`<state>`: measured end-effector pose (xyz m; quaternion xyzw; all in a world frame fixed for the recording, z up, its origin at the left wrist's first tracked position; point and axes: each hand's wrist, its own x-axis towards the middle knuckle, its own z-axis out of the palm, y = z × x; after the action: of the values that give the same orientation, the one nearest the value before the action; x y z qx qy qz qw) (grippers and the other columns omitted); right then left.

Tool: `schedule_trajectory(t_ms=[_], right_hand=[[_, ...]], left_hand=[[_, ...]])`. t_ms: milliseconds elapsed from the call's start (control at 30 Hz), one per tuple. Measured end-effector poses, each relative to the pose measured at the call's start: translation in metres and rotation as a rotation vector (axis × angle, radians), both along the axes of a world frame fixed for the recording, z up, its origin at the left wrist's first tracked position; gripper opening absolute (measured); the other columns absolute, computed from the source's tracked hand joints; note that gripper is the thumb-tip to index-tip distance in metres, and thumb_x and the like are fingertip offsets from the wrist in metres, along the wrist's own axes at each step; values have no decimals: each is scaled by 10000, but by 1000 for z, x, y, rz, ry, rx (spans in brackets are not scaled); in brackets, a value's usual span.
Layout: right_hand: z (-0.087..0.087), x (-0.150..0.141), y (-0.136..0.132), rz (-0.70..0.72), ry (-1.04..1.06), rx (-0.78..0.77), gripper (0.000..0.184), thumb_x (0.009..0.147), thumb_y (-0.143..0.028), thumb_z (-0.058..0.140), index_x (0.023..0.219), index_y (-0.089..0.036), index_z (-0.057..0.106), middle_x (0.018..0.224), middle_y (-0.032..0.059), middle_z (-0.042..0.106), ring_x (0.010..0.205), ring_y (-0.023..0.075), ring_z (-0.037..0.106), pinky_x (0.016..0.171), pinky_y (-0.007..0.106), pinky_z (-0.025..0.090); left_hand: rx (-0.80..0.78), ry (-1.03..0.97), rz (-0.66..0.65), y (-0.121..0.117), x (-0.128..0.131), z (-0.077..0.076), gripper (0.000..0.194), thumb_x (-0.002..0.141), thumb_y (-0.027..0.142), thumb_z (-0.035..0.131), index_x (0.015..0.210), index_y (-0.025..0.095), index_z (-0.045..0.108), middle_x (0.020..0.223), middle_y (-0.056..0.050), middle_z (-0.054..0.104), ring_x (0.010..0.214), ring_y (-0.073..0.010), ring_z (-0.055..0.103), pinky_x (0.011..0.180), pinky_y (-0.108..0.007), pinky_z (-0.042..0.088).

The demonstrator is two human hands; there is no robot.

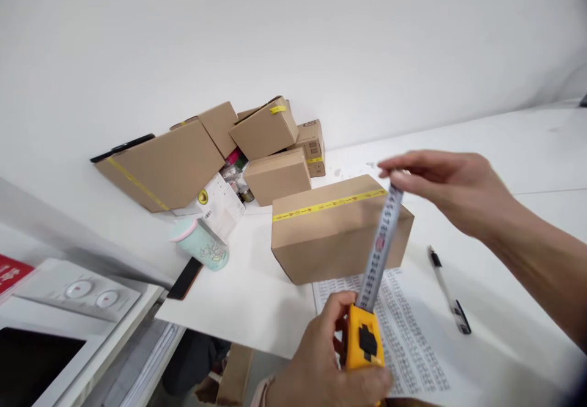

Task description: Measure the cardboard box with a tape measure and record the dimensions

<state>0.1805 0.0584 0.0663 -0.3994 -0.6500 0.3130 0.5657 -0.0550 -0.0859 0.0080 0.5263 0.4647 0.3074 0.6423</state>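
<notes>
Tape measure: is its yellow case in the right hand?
No; the left hand holds the yellow case, while the right hand pinches the far end of the blade.

The left hand [316, 361], near and central, is curled in a grasp. Farther off and to the right, the right hand [452, 181] pinches thumb [410, 183] against fingers [398, 160], its forearm [541, 260] slanting in from the right.

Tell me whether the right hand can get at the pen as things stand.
Probably yes: nothing covers the pen, but the right hand would first have to release the tape blade.
</notes>
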Motion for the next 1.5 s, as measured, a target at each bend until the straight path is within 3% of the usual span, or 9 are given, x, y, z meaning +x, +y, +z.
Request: schedule_trajectory(t_ms=[100, 233, 333, 467, 600, 833, 1033, 1267, 1500], right_hand=[[-37, 2, -54, 93, -160, 46, 121, 807, -513, 743, 898, -447, 788, 857, 11, 757, 802, 266, 703, 710, 468, 610], [-95, -16, -103, 309, -222, 106, 303, 906, -310, 654, 1142, -487, 726, 924, 4, 779, 830, 253, 721, 653, 434, 623], [-121, -12, -105, 42, -168, -45, 198, 919, -386, 621, 1065, -438, 744, 969, 13, 776, 884, 285, 724, 726, 480, 625], [-121, 17, -68, -349, 16, -349, 293, 909, -592, 568, 992, -358, 722, 1140, 37, 742, 1033, 321, 694, 931, 555, 566], [-110, 32, -21, -223, 109, -551, 529, 922, -702, 433, 1163, -308, 689, 1414, 79, 616, 1316, 333, 549, 1030, 537, 513], [-102, 17, 15, 46, 1, -623, 701, 931, -759, 254, 1313, -327, 653, 1462, 62, 587, 1399, 358, 461, 1043, 568, 481], [-94, 14, 6, 180, 63, -496, 572, 993, -643, 280, 1406, -377, 573, 1448, -4, 604, 1393, 300, 479, 1091, 472, 462], [-122, 23, 7, 305, 108, -344, 626, 947, -573, 519, 1517, -336, 416, 1621, 36, 379, 1466, 283, 375, 1159, 484, 380], [-156, 48, -11, 112, -96, -433, 458, 891, -560, 612, 1288, -333, 618, 1419, 53, 615, 1264, 309, 593, 1020, 495, 507]], left_hand=[[71, 172, 19, -4, -1, -8, 993, 604, 307, 851, 1464, 246, 358, 1248, -116, 626, 978, -256, 619, 846, -356, 478], [127, 186, -6, -6, 9, -17, 1060, 614, 282, 853, 1520, 229, 305, 1194, -112, 662, 987, -277, 633, 874, -372, 482], [188, 91, 127, -7, 8, -24, 922, 642, 271, 857, 1459, 239, 430, 1232, -115, 654, 1069, -289, 635, 912, -356, 503], [392, -122, 593, 0, -23, -24, 699, 714, 349, 829, 1349, 279, 543, 1386, -128, 575, 1046, -294, 672, 854, -364, 572], [375, -294, 795, 17, -66, -16, 607, 738, 533, 782, 1257, 260, 625, 1507, -119, 483, 956, -295, 708, 769, -392, 614], [14, -415, 705, 52, -110, -24, 426, 790, 465, 716, 1090, 165, 683, 1208, -126, 695, 891, -317, 729, 651, -395, 617], [95, -442, 496, 68, -125, -40, 466, 700, 470, 767, 1044, 167, 684, 1036, -99, 720, 765, -307, 718, 522, -359, 577], [107, -387, 499, 69, -128, -57, 528, 668, 458, 816, 1102, 201, 664, 954, -61, 706, 771, -280, 718, 564, -338, 581], [110, -131, 639, 65, -122, -53, 585, 665, 432, 850, 1145, 178, 633, 1039, -89, 716, 774, -252, 720, 596, -313, 582]])
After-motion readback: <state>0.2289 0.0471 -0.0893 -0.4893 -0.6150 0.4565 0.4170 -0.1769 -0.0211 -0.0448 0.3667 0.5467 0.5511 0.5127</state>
